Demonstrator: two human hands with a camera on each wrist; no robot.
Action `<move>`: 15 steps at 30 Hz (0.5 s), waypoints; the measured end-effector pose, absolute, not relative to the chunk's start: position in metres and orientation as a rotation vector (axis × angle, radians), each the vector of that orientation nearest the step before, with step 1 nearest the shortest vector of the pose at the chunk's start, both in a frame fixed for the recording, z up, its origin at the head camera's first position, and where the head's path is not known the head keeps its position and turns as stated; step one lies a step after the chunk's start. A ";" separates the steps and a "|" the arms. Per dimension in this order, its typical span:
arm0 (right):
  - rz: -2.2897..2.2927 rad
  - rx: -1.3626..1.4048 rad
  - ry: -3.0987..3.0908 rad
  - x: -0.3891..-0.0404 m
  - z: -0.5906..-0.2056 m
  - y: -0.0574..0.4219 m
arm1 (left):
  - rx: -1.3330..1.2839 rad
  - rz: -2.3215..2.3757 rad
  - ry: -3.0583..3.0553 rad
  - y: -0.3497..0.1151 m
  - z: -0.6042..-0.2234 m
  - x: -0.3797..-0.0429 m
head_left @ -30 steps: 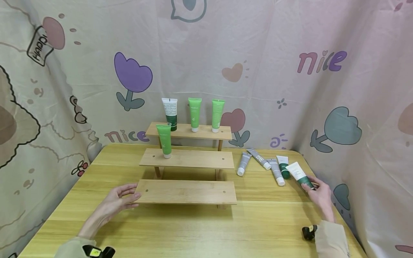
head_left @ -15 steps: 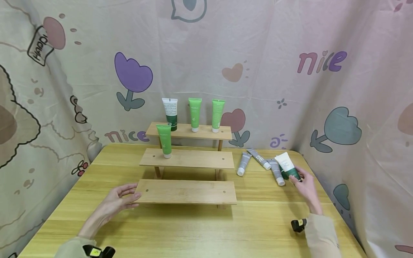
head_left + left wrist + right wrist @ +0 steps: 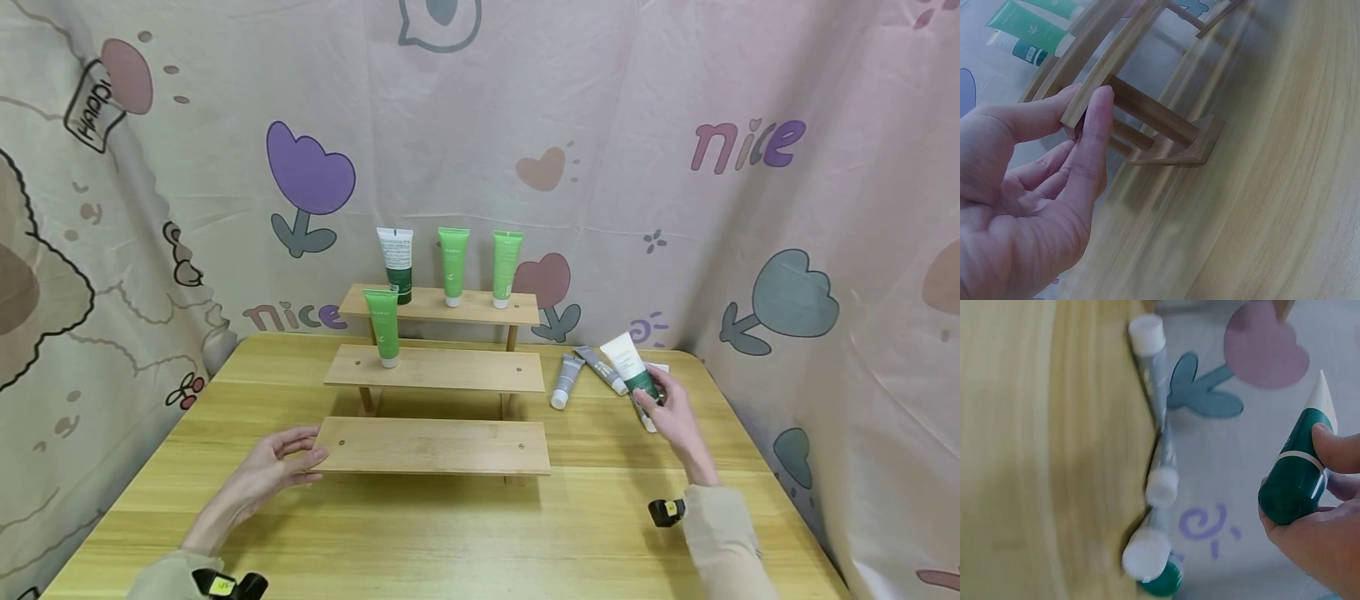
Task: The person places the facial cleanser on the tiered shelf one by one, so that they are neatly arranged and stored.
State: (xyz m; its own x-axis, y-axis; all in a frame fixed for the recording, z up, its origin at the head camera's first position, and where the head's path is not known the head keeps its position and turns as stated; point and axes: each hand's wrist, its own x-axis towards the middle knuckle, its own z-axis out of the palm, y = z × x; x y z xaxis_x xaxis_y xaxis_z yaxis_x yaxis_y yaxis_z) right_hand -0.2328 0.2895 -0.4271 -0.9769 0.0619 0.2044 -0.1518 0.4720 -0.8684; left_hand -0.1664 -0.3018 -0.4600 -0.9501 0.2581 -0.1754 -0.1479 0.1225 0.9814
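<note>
With the fingers of my right hand [image 3: 677,419] I grasp a white plastic tube with a dark green capped end [image 3: 628,362], tilted cap down above the right side of the yellowish wooden bench [image 3: 600,533], near three slim grey tubes with white caps [image 3: 567,381] lying there. The fingers of my left hand [image 3: 273,467] pinch the left end of the lowest board [image 3: 435,446] of a three-tier pale wooden stand [image 3: 450,371]. One bright green tube with a white cap [image 3: 385,327] stands upright on its middle tier.
</note>
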 end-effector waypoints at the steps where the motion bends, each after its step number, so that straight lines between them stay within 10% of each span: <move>1: 1.538 0.099 -2.503 -0.233 -0.425 0.286 | 0.107 1.894 2.103 -0.302 -0.460 -0.166; 15: 1.718 0.223 -2.414 -0.240 -0.403 0.237 | 0.090 1.881 2.118 -0.301 -0.459 -0.166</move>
State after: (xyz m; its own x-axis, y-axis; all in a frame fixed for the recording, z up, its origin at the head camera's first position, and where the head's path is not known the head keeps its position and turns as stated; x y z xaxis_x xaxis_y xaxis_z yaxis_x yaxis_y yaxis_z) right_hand -0.2398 0.2370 -0.4030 -0.9744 -0.0235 0.2236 -0.2189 0.3250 -0.9200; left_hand -0.1660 -0.3006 -0.4594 -0.9512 0.2470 -0.1851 -0.1546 0.1381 0.9783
